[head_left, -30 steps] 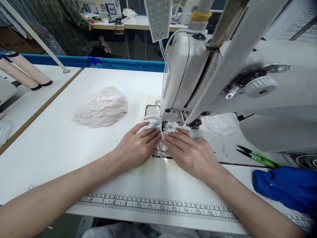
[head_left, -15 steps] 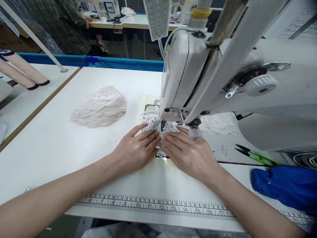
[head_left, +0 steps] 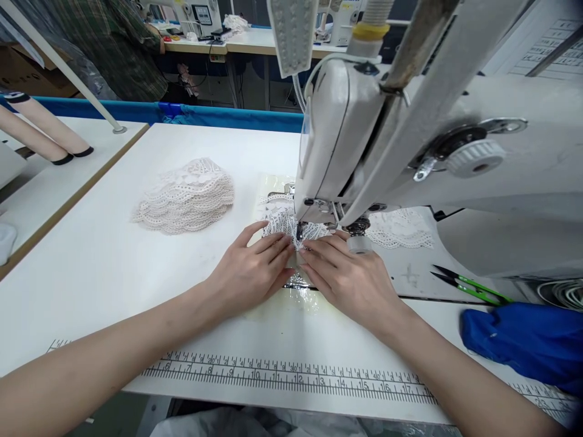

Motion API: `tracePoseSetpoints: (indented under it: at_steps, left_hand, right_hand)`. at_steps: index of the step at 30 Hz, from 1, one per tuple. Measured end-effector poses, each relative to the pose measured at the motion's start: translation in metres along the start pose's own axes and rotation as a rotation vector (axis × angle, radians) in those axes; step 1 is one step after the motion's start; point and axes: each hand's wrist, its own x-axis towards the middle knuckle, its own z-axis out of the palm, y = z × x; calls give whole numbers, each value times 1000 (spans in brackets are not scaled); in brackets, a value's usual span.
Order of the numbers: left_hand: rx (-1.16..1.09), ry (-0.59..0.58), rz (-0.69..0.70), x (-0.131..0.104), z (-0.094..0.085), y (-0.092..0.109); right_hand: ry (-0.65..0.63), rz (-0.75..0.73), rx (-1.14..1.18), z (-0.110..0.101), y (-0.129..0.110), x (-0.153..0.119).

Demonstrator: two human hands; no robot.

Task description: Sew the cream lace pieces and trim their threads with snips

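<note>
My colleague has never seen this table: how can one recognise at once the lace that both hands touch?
Find the white sewing machine. Beneath it, the lace piece is touched by the left hand and right hand. Only this one sits at the presser foot; the lace pile lies left, the other lace right.

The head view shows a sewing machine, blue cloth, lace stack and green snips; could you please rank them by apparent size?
1. Sewing machine
2. Blue cloth, running to the picture's edge
3. Lace stack
4. Green snips
Nearness may exaggerate the machine and cloth.
</note>
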Motion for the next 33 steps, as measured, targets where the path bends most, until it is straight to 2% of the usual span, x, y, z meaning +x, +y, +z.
tracePoseSetpoints:
  at_steps: [12, 21, 25, 27, 28, 30, 32, 33]
  left_hand:
    - [-33, -26, -47, 5, 8, -9]
    - [-28, -97, -140, 2, 12, -13]
    - [54, -88, -182, 4, 6, -7]
    - [61, -60, -123, 5, -2, 2]
    - [24, -51, -49, 4, -6, 6]
    - [-137, 5, 221, 3, -13, 15]
    - [-218, 130, 423, 0, -18, 18]
    - [-221, 193, 422, -2, -19, 18]
  right_hand:
    - [-3, 48, -93, 7, 4, 0]
    - [5, 36, -92, 0, 7, 0]
    - [32, 49, -62, -2, 5, 0]
    - [35, 60, 8, -3, 2, 1]
    - [16, 52, 68, -3, 1, 1]
    - [-40, -28, 217, -3, -3, 2]
    - [-62, -149, 353, -2, -5, 3]
    - [-43, -191, 405, -3, -6, 4]
